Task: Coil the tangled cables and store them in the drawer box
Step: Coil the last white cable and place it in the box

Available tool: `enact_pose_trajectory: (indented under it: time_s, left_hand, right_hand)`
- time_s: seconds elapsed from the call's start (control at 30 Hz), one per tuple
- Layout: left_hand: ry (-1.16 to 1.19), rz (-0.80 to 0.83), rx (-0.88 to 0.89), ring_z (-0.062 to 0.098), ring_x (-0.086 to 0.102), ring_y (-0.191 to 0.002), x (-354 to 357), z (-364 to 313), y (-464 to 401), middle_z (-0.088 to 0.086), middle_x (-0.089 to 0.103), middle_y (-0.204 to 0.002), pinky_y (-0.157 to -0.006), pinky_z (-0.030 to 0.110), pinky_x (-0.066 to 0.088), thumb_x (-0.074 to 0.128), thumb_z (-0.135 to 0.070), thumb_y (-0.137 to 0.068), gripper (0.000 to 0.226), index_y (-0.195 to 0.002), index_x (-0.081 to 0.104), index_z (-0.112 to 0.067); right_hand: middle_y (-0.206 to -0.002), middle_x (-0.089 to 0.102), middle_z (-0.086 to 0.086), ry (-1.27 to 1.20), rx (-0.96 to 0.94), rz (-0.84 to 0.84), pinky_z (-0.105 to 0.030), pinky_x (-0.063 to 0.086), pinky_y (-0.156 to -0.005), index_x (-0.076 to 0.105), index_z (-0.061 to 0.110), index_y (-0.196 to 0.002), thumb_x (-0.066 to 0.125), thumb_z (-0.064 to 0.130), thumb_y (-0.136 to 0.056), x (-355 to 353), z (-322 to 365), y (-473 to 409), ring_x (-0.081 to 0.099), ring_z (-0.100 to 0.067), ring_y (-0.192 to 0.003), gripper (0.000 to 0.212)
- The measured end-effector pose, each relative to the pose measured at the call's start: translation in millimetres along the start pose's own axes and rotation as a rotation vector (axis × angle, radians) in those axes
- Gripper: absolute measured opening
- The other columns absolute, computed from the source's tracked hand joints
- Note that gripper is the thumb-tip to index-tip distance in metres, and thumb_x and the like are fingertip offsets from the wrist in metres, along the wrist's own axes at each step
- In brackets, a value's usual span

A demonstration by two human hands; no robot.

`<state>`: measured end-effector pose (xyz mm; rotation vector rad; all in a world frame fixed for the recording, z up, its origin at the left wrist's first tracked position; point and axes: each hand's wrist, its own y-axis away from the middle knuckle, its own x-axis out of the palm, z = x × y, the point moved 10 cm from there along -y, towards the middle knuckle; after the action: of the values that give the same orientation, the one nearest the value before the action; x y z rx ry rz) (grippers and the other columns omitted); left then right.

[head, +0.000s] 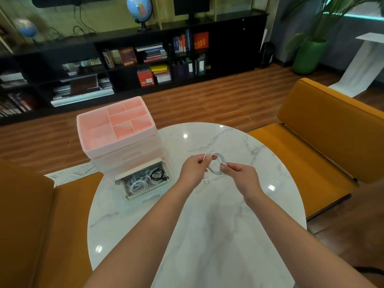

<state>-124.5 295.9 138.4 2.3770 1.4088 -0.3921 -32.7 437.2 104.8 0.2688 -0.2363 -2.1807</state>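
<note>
Fingers of my left hand (192,167) pinch the top of the white cable (217,165), my right hand (239,172) pinches the coil's lower side, above the desk (207,225). Its USB plug (206,180) dangles free; if either pinch slackens, I reckon the loops will spring apart. The open drawer (145,180) of the drawer box (116,129) already holds coils, so the plug may snag them.

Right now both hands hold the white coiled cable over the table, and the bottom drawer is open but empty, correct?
Not empty. The head view shows the open bottom drawer already holding several coiled cables, mostly white plus one black. The rest stands: the left hand and right hand both hold the white coiled cable over the table.
</note>
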Motion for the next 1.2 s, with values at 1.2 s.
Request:
enact_pose_trajectory:
  time_s: [1.2]
  left_hand:
    - [0.473,-0.133,-0.217,0.022,0.071,-0.089,-10,27,-3,0.012,0.072,-0.099,-0.066,0.021,0.059,0.075,-0.017,-0.085,0.02,-0.099,0.07,-0.004]
  right_hand:
    - [-0.059,0.065,0.017,0.105,-0.053,0.151,-0.006,0.038,-0.051,0.077,0.011,-0.1,0.075,0.018,-0.084,14,20,-3,0.054,0.007,-0.047,0.018]
